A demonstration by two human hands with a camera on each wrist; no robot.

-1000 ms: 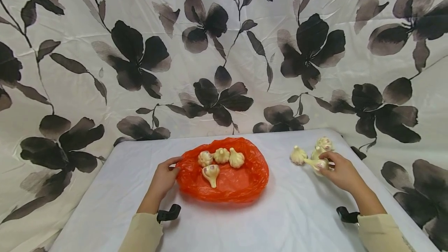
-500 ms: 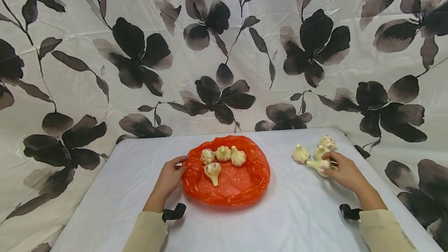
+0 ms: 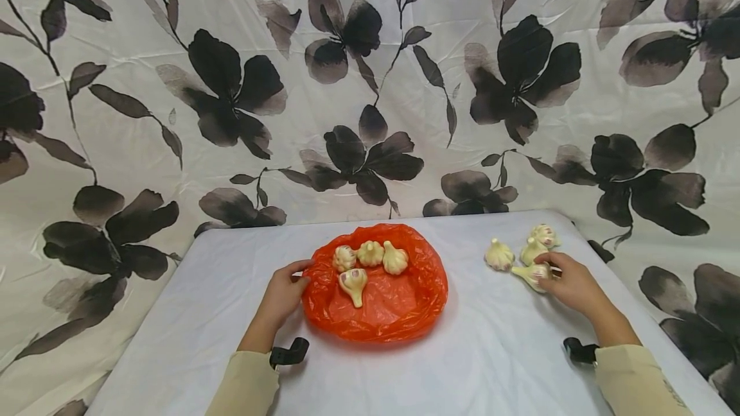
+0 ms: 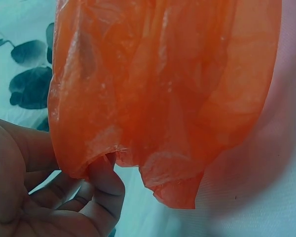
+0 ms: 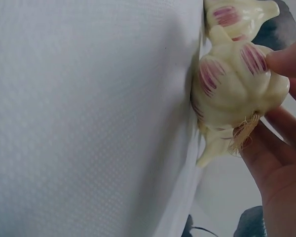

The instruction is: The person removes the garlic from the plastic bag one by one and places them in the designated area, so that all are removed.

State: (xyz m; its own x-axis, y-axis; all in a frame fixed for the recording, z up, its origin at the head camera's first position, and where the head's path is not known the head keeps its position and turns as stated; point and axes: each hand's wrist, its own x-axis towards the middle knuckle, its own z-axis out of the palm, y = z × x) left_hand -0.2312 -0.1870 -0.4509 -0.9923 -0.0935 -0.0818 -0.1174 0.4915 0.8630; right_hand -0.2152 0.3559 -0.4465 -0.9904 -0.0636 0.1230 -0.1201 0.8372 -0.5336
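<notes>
1. The right hand [image 3: 572, 282] pinches a garlic bulb [image 3: 533, 277] between thumb and fingers; whether the bulb touches the table [image 3: 485, 352] I cannot tell.
2. Its long axis runs sideways from this grip: stem pointing left and slightly away from the person, rooted end toward the palm.
3. Three loose bulbs [image 3: 498, 254] sit near, beyond that grip and to its left.
4. The left hand [image 3: 282, 294] pinches the edge of the red bag [image 3: 424, 307].
5. Right of this grip, four bagged bulbs [image 3: 353, 283] lie, the nearest stem pointing toward the person.
</notes>
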